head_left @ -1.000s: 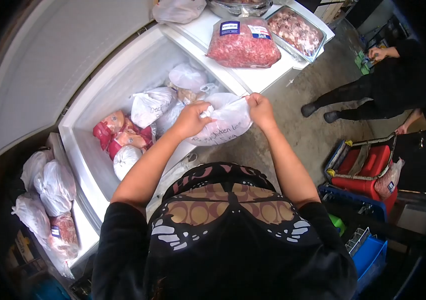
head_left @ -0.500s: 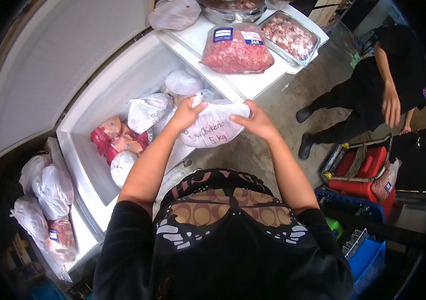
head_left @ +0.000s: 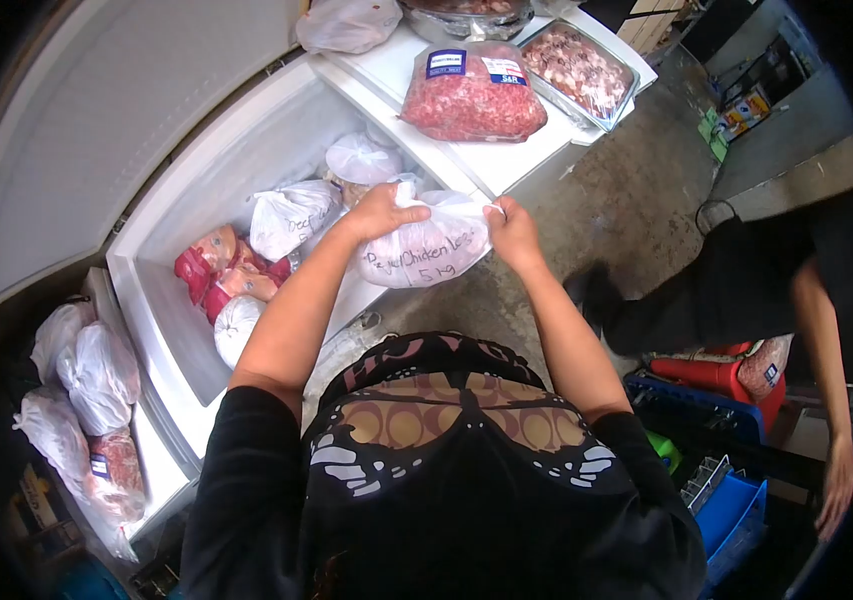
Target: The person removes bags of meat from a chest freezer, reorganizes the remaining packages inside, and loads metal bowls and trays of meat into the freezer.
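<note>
A white plastic bag of chicken (head_left: 424, 250), with handwriting that includes "Chicken" and "5 kg", hangs between my hands over the freezer's near edge. My left hand (head_left: 382, 217) is closed on its upper left part. At its upper right corner, my right hand (head_left: 512, 232) pinches the plastic. Below and left of them is the open chest freezer (head_left: 171, 335). Inside lie a white bag with writing on it (head_left: 291, 222), red packages (head_left: 214, 265), a round white bag (head_left: 238, 328) and another whitish bag (head_left: 361, 158).
On the white top stand a large pack of ground meat (head_left: 474, 95) and a metal tray of meat pieces (head_left: 581, 72). Filled bags (head_left: 101, 375) rest on the left ledge. At right, a person in black (head_left: 736, 275) is near a red cooler (head_left: 696, 372) and blue crates (head_left: 731, 515).
The bag's writing now faces me more squarely, and its upper edge is pulled wider. The other person has moved closer and lower on the right, partly covering the red cooler.
</note>
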The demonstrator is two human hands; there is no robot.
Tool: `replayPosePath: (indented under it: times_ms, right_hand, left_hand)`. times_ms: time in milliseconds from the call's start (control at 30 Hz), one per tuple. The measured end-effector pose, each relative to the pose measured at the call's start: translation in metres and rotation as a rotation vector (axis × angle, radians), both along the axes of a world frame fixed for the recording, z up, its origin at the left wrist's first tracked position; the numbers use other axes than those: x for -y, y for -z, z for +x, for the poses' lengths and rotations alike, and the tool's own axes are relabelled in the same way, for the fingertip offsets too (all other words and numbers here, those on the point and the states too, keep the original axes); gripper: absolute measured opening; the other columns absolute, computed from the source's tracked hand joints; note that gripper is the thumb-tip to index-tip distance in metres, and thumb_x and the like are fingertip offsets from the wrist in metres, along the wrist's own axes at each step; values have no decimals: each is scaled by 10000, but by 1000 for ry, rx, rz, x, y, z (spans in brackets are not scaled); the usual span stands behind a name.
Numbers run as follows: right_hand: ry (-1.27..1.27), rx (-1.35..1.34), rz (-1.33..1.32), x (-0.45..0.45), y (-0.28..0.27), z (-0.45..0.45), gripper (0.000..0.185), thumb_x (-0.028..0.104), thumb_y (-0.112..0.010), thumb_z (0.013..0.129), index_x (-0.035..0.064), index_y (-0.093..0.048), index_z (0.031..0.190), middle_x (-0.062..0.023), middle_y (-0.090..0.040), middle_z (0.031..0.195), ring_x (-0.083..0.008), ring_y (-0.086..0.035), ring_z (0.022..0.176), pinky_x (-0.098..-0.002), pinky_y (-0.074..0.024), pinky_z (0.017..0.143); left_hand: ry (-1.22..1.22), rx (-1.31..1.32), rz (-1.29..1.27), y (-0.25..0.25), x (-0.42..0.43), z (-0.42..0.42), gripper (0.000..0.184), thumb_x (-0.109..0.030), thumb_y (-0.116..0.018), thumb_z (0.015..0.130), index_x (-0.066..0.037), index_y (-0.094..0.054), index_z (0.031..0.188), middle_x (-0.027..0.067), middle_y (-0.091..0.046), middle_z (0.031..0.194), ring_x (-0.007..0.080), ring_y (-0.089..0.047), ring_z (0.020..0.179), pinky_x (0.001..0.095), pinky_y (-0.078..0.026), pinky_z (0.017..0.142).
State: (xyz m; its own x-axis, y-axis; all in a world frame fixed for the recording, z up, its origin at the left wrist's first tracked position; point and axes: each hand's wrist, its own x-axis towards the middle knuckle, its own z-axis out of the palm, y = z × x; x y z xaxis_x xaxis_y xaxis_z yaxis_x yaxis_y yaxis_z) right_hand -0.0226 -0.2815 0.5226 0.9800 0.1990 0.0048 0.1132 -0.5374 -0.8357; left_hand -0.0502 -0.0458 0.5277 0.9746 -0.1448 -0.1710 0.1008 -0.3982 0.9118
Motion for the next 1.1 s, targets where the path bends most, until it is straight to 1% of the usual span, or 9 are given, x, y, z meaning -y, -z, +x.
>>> replayPosePath:
  times_ms: [100, 200, 267, 367, 467, 667, 767, 867, 1100]
  right_hand:
    - [5, 19, 14, 2, 11, 7, 195, 186, -530, 807, -7, -549, 826, -233, -584, 780, -384, -572, 760, -394, -440, 685]
    - [6, 13, 31, 4, 19, 12, 196, 185, -535, 807, -10, -546, 820, -230, -577, 755, -373, -569, 732, -389, -437, 671]
    - [12, -3, 31, 5, 18, 13, 198, 185, -539, 807, -13, -544, 815, -223, -572, 733, -357, -567, 704, -384, -435, 662]
    - [-10, 42, 106, 8, 44, 24, 186, 181, -520, 851, 17, -539, 764, -39, -502, 568, -122, -482, 489, -279, -414, 463]
    - [-10, -36, 112, 10, 48, 27, 222, 205, -533, 821, -16, -544, 805, -184, -560, 672, -269, -573, 664, -356, -445, 610]
    - [-18, -459, 278, 8, -1, 8, 293, 278, -556, 834, 24, -538, 981, -83, -593, 816, -157, -577, 704, -282, -464, 507]
    - [-141, -354, 251, 9, -11, -6, 415, 258, -662, 766, 17, -505, 1065, -78, -587, 922, -156, -573, 727, -273, -480, 540]
    - [-261, 80, 313, 4, 25, -8, 523, 214, -759, 667, 2, -502, 1069, -87, -581, 947, -141, -567, 746, -250, -477, 534]
    - [-135, -424, 335, 14, 14, -5, 512, 191, -801, 595, 41, -548, 1015, -41, -603, 851, -107, -561, 671, -230, -450, 509]
  left_hand:
    - [66, -67, 16, -2, 0, 5, 382, -214, -732, 706, 1, -597, 991, 72, -627, 933, 144, -576, 837, 304, -459, 774]
    - [5, -200, 6, -8, 3, 8, 365, -160, -731, 704, 13, -596, 996, 79, -629, 934, 144, -577, 842, 300, -464, 765]
    - [12, -103, 56, 10, 0, 12, 419, -243, -717, 707, 36, -586, 991, 118, -631, 924, 189, -593, 829, 304, -459, 753]
    - [27, -65, 55, 11, -2, 18, 446, -288, -701, 720, 50, -583, 986, 145, -631, 915, 217, -602, 820, 312, -457, 739]
    - [49, -136, 101, -19, 7, 12, 434, -299, -675, 751, 45, -586, 1000, 138, -633, 921, 200, -604, 835, 301, -460, 751]
    - [34, -96, 345, -28, 12, 19, 605, -435, -634, 747, 110, -560, 999, 225, -611, 940, 273, -602, 867, 338, -455, 756]
    - [51, -114, 356, -24, 13, 25, 692, -483, -625, 737, 137, -528, 1029, 256, -586, 986, 304, -586, 912, 347, -446, 785]
    - [97, -154, 330, -21, 15, 31, 766, -523, -621, 729, 153, -501, 1067, 273, -566, 1035, 309, -569, 967, 340, -438, 819]
    - [124, -208, 254, -31, 18, 32, 696, -492, -667, 709, 118, -548, 1022, 207, -601, 969, 245, -583, 902, 314, -447, 777]
